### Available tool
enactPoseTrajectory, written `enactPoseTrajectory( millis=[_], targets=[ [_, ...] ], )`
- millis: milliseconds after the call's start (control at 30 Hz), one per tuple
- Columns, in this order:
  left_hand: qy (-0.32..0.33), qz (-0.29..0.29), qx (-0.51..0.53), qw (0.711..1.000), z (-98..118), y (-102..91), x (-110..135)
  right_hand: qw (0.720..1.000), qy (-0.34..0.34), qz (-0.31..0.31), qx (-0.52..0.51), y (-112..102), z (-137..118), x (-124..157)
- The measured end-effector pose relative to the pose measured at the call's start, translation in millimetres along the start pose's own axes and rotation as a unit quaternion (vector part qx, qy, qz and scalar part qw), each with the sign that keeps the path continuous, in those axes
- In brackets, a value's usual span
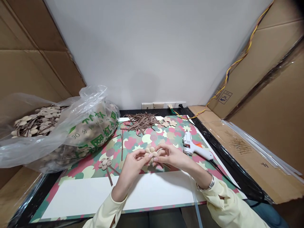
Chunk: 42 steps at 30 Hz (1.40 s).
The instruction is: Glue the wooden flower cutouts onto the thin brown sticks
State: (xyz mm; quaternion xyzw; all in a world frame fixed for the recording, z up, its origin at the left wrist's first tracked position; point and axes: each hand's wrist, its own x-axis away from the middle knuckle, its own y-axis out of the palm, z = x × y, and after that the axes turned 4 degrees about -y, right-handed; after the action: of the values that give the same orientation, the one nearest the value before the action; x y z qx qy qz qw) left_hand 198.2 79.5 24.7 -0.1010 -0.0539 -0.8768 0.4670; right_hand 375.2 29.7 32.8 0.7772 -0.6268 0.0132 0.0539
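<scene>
I see the beige flower-shaped piece [150, 150] between the left hand [134, 163] and the right hand [172, 155], over the camouflage-patterned mat [91, 171]. Both have thumb and fingers drawn close, pinching its opposite sides.

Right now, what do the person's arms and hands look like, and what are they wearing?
The left sleeve and the right sleeve are both pale yellow and look loose, with a small opening near the cuff. A shiny silver-coloured band peeks out at the right cuff; its pattern is too small to tell. The left hand and right hand wear no gloves.
</scene>
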Motion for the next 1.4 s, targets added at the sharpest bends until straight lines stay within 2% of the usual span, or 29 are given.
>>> enactPoseTrajectory(
  millis=[167, 367, 800, 1067, 1400],
  targets=[
    [-0.034, 0.023, -0.02, 0.999, 3.8, 1.3, 2.6, 0.994, -0.018, 0.012, 0.107, -7.6, -3.9, 4.6],
    [-0.048, 0.0, -0.02, 0.999, 4.6, 0.2, 6.0, 0.982, -0.04, 0.031, 0.182, -7.2, -11.4, 7.2],
    [-0.034, -0.02, -0.019, 0.999, 10.4, 1.6, 11.0, 0.985, -0.037, 0.014, 0.165, -9.8, -12.9, 8.9],
    [-0.016, -0.025, -0.013, 0.999, 12.6, 2.9, 10.3, 0.997, -0.002, 0.0, 0.076, -5.7, -15.7, 9.2],
    [-0.02, -0.065, -0.034, 0.997, 12.1, 3.5, 6.8, 0.997, -0.02, 0.002, 0.076, -8.5, -8.6, 7.6]
  ],
)
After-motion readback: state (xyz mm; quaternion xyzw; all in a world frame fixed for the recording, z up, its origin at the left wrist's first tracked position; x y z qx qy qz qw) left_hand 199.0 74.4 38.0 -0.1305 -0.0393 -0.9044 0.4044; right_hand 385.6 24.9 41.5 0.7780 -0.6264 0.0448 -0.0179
